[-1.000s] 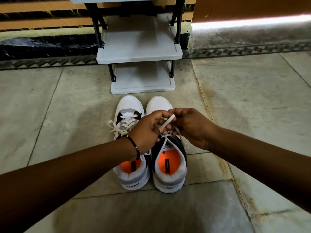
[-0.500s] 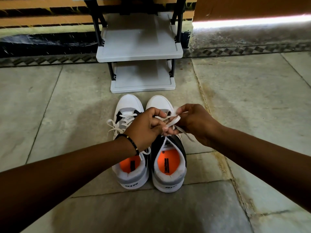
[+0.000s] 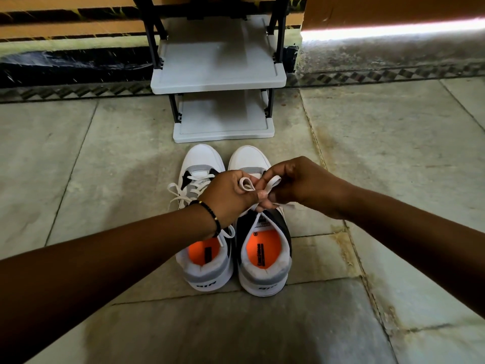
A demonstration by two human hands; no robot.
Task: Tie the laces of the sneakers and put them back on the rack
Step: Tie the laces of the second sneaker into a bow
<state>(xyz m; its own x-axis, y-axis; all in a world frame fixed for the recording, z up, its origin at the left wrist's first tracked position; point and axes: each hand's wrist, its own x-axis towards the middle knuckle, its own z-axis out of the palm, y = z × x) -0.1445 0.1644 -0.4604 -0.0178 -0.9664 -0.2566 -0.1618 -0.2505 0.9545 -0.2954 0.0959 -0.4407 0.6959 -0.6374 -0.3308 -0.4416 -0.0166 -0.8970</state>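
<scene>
We are looking through one head-worn wide-angle camera, facing forward and steeply down, close above both hands [image 3: 265,190], taking in the sneakers [image 3: 236,232], floor [image 3: 393,153] and rack [image 3: 217,80] beyond.

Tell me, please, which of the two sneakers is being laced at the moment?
The right sneaker: both hands, left hand and right hand, pinch its lace loops, while the left sneaker lies untouched.

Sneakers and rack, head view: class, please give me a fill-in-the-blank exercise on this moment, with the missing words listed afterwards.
1. The left hand and right hand both pinch a white lace of the ____ sneaker.
2. The insoles of both sneakers are ____.
3. The grey rack stands just past the sneakers' ____.
4. A beaded bracelet is on the ____ wrist.

Missing words: right; orange; toes; left
</scene>
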